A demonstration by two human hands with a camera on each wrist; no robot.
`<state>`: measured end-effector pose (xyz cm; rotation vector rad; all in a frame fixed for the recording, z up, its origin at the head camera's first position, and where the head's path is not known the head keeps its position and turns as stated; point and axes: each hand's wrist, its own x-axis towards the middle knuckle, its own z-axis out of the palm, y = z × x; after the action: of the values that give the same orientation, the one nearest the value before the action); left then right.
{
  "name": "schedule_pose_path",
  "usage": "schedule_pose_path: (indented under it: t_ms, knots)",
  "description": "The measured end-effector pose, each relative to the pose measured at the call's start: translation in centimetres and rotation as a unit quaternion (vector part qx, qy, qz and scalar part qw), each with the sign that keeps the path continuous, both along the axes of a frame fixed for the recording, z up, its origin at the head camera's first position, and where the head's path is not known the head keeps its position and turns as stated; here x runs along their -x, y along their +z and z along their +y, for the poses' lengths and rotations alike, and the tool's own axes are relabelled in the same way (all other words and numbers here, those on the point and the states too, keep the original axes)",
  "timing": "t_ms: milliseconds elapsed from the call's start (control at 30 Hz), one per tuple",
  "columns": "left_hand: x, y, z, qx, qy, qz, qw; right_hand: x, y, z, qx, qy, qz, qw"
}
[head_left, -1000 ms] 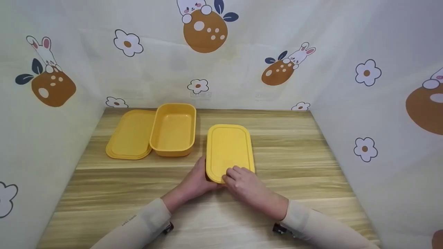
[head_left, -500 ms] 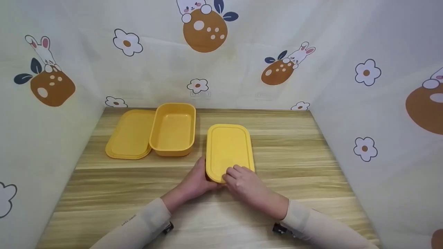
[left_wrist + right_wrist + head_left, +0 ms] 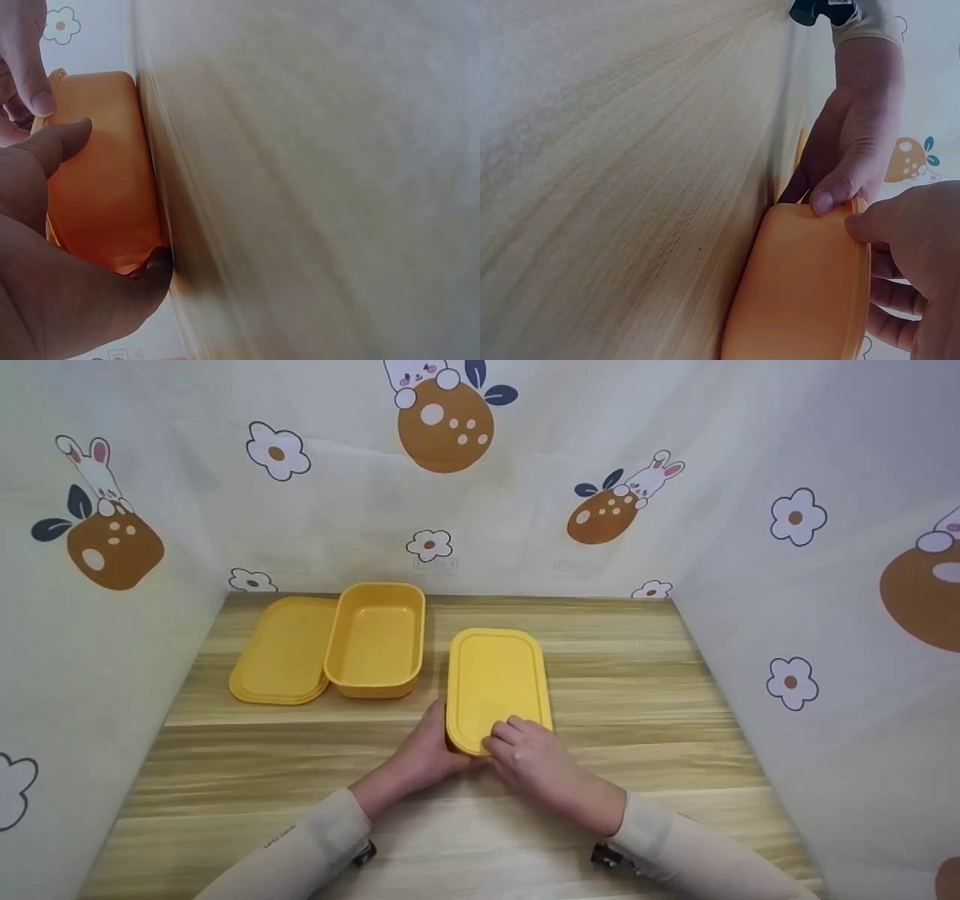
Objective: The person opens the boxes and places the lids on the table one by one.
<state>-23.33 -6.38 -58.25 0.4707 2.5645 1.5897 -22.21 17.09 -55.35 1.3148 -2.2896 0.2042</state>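
A yellow food container [image 3: 109, 176] stands on the table with a yellow lid [image 3: 498, 679] lying over its top. My left hand [image 3: 420, 754] grips the container at its near left corner; in the left wrist view the thumb lies against the near wall and a finger wraps low around the side. At the near edge, my right hand [image 3: 536, 761] pinches the lid's rim, the thumb [image 3: 862, 226] just under it and the other fingers bent over the top. The inside of this container is hidden by the lid.
To the left, a second yellow container [image 3: 377, 649] stands uncovered with nothing in it. A loose yellow lid [image 3: 285, 652] lies flat beside it, touching or tucked at its left side. Patterned cloth [image 3: 510, 510] encloses the wooden table [image 3: 637, 675] at the back and sides.
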Motion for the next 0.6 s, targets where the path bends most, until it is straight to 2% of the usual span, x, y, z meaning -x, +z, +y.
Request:
schedule_pose_path:
  t_ms: [600]
  knots:
    - [0.08, 0.06, 0.02, 0.016, 0.003, -0.014, 0.9998, -0.09, 0.59, 0.11, 0.022, 0.003, -0.042, 0.999]
